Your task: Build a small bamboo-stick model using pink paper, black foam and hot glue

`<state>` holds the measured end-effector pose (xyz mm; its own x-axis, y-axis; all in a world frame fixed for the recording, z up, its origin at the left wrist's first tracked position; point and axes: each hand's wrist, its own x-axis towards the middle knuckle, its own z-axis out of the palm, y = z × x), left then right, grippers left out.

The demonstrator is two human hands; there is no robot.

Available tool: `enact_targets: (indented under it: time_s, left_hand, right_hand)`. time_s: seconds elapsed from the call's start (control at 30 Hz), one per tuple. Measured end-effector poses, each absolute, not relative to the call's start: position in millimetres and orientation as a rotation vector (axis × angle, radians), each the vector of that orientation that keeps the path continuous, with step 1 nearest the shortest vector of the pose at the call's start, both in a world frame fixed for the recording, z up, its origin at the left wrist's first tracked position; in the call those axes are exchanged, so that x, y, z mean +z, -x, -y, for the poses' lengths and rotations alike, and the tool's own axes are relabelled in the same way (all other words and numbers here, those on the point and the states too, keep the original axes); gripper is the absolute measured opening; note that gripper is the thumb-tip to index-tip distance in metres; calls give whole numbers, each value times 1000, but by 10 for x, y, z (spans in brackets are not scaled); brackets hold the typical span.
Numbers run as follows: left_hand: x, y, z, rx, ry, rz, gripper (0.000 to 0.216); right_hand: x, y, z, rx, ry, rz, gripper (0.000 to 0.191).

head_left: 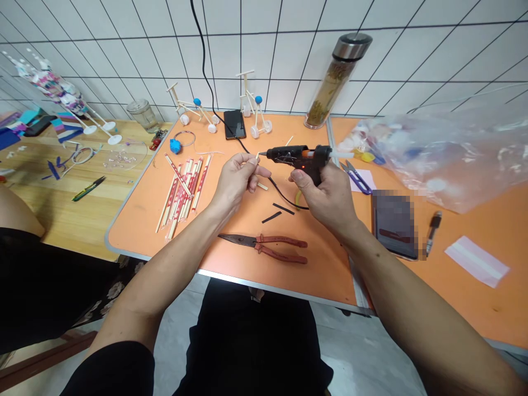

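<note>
My right hand (324,184) is wrapped round the handle of a black hot glue gun (289,155), whose nozzle points left and a small orange light glows on its body. My left hand (242,175) pinches a short piece of wooden stick (258,156) between thumb and forefinger, right at the nozzle tip; I cannot tell whether they touch. Below the hands, long-nose pliers (264,246) with red-brown handles lie on the orange table (206,247). Two thin black strips (272,216) rest between pliers and gun. Left of my hands are several chopsticks (181,192) in red-and-clear wrappers.
Two small stick models with blue balls (197,102) and white wheels stand at the back, beside a black phone (235,125). A glass tea bottle (336,82), purple scissors (358,179), a plastic bag (454,159) and a dark tablet-like device (394,225) are rightward. A person sits at left.
</note>
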<state>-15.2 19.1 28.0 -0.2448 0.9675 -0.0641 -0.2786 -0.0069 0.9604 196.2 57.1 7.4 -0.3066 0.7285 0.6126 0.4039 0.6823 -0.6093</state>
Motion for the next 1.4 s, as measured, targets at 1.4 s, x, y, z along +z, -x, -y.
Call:
enact_targets:
  time_s: [1.4]
  left_hand:
    - [328,118,-168,1476,-846,-1214,21]
  right_hand:
    - [86,-1959,-558,432,903,1949,65]
